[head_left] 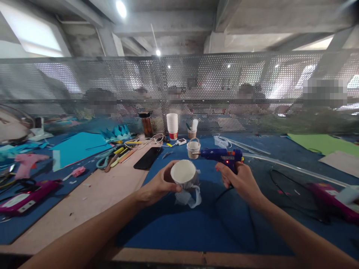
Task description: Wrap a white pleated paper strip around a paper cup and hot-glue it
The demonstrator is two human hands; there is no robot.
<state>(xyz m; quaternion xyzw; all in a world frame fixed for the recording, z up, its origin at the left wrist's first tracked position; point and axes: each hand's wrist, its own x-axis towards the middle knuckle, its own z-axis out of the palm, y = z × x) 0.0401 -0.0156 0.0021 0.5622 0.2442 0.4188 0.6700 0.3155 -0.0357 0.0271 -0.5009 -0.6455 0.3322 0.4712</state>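
No legible text, brand or number anywhere; white label (14,201) on the pink glue gun (29,193) too blurred to read

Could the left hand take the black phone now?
Probably not at once: the left hand is closed around a white paper cup. The path to the black phone looks free, though.

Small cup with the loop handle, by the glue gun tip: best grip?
Probably the loop handle, pinched from above: the small cup stands upright with the arch on top. The glue gun in the right hand points at it from the right, so avoid that side.
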